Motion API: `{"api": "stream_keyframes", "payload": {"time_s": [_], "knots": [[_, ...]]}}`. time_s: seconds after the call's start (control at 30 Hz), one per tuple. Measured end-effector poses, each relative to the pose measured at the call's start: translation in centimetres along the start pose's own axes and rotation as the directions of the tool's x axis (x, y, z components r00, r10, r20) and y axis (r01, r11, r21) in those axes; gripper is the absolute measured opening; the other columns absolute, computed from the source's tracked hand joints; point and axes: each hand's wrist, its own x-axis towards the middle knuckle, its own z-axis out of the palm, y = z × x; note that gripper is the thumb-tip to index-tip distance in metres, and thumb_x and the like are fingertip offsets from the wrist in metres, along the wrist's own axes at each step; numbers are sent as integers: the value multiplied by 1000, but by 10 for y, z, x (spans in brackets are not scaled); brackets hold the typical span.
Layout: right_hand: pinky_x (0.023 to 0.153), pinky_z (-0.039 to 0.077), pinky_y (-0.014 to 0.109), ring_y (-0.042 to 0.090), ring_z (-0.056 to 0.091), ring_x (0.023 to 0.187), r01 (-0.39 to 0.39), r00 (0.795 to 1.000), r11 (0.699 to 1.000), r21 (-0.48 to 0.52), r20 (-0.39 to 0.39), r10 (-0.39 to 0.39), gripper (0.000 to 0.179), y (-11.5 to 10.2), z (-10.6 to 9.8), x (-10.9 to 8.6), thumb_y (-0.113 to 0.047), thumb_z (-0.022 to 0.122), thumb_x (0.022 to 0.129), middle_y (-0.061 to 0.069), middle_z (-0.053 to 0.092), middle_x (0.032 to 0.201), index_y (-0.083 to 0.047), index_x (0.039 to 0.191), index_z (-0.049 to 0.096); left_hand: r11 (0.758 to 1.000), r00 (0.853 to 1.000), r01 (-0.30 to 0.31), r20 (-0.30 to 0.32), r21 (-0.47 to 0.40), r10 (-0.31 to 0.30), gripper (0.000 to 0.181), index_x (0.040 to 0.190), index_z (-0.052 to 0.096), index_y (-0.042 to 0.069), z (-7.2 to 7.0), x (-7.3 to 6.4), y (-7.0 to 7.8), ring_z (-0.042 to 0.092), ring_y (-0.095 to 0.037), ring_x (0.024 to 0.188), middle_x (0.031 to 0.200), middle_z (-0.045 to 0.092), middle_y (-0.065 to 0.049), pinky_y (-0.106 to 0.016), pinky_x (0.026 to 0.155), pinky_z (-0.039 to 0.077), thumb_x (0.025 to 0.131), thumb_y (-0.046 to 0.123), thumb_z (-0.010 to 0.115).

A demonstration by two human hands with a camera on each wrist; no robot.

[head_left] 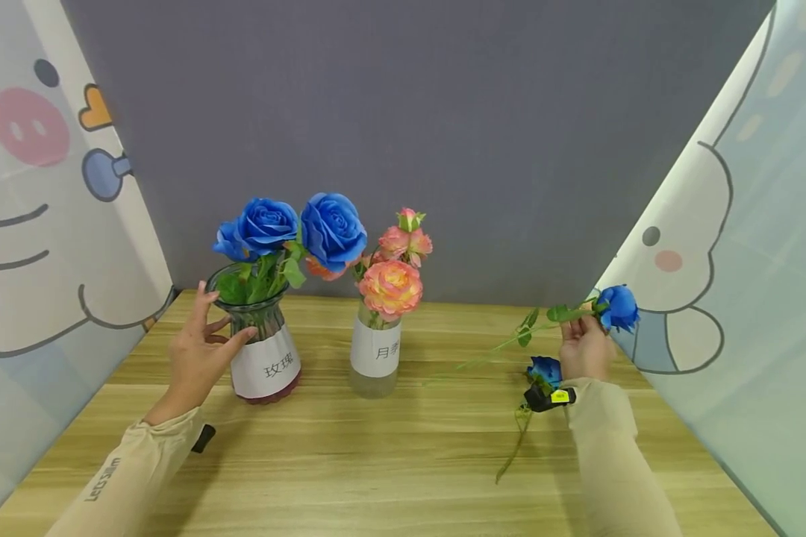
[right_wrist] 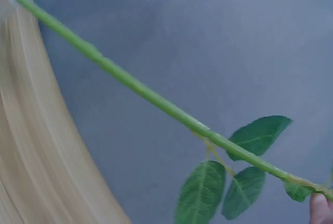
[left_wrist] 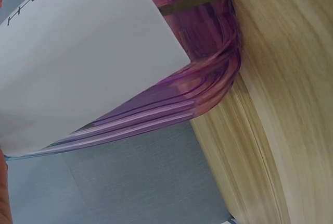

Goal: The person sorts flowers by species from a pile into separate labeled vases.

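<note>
Our left hand [head_left: 198,354] grips the labelled vase [head_left: 263,358] holding blue roses [head_left: 269,224] | our right hand [head_left: 586,347], well apart, pinches a long-stemmed rose [head_left: 618,307] above the surface [head_left: 376,470] | loose rose [head_left: 545,371] lies nearby

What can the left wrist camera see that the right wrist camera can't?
Only the left wrist view shows the purple-bottomed vase, with black writing on its white label.

Only the right wrist view shows the long green stem and its leaves.

Both show the wooden table, the grey backdrop and a little bit of a hand: left hand in one, right hand in the other.
</note>
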Motion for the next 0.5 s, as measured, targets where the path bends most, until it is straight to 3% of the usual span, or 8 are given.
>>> {"api": "stream_keyframes", "payload": {"time_s": [0.1, 0.3, 0.5], "knots": [[47, 26, 28, 18, 28, 56, 31, 999, 999, 20, 16, -31, 21, 3, 3, -10, 9, 45, 96, 7, 31, 69, -6, 90, 32, 1000, 1000, -1, -4, -5, 1, 75, 132, 44, -7, 0, -1, 0, 46, 24, 93, 149, 31, -24, 1, 68, 40, 67, -13, 80], [45, 44, 31, 20, 42, 55, 45, 998, 999, 13, 39, -46, 15, 10, 10, -28, 9, 55, 92, 11, 47, 70, -1, 89, 44, 1000, 999, -31, -8, -4, 31, 70, 132, 45, -5, 0, -1, -3, 46, 24, 93, 149, 31, -24, 1, 69, 40, 72, -4, 81], [50, 36, 29, 19, 32, 58, -22, 997, 1000, 10, 78, 21, 20, 12, 15, -48, 7, 52, 95, 8, 38, 68, 0, 77, 45, 1000, 999, -31, -11, -2, 31, 69, 132, 45, -5, 0, -1, -3, 47, 24, 93, 148, 31, -24, 0, 69, 41, 73, -2, 81]]}}
